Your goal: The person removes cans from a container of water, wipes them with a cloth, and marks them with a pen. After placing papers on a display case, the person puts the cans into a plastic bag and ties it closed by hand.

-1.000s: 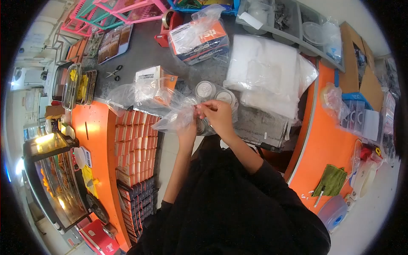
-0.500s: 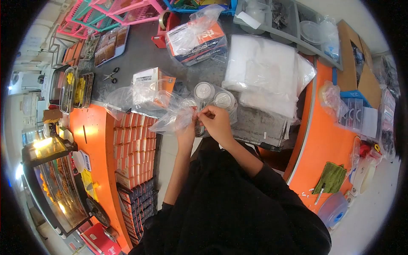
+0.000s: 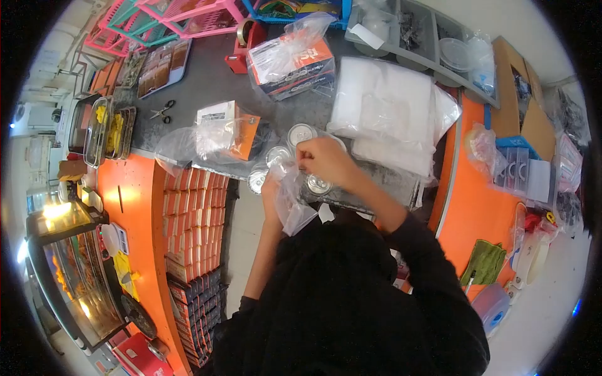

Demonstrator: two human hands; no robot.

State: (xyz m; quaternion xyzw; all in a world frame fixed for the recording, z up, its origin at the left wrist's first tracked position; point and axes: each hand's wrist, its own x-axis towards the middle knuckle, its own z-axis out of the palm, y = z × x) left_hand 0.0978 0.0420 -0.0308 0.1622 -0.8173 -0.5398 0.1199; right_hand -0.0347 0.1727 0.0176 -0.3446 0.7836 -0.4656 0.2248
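Several silver-topped cans (image 3: pixel 301 133) stand together at the near edge of the dark counter, in what looks like clear plastic. My left hand (image 3: pixel 271 195) is closed around the gathered part of a clear plastic bag (image 3: pixel 293 203), whose loose end hangs down to the right. My right hand (image 3: pixel 323 160) is just beside it over the cans, fingers pinched together; what they hold is too small to make out. It partly covers one can behind it. A plastic-wrapped white and orange box (image 3: pixel 216 128) sits left of the cans.
A stack of white plastic bags (image 3: pixel 382 106) lies to the right. Behind are another bagged box (image 3: pixel 291 62), a red tape dispenser (image 3: pixel 244 47) and a grey divided tray (image 3: pixel 426 44). Scissors (image 3: pixel 163 111) lie on the left. Stacked boxes (image 3: pixel 194 229) fill the shelf below.
The bag's loose end has swung from the left to hang toward me. My right hand has turned and risen slightly over the cans. More can tops show at the left.
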